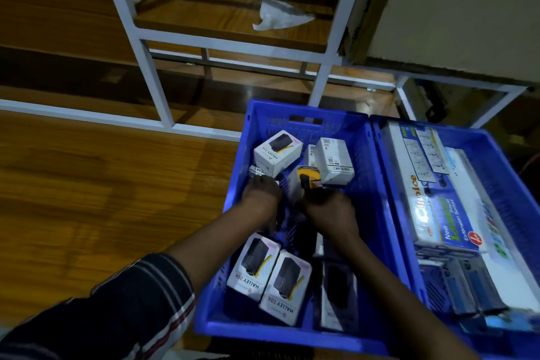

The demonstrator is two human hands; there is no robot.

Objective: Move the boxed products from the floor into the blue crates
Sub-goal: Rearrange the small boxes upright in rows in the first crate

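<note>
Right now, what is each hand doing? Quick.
Left hand: down inside the blue crate; grip cannot be told.
Right hand: grips a yellow-and-white box.

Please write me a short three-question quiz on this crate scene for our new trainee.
1. True or false: both hands are inside the left crate.
2. What lies in the right crate? A) long extension-socket boxes B) bottles C) nothing
3. Fill in: the two boxes nearest the camera in the left crate read "HALLEY ___".

Key: 1 true; 2 A; 3 20K.
</note>
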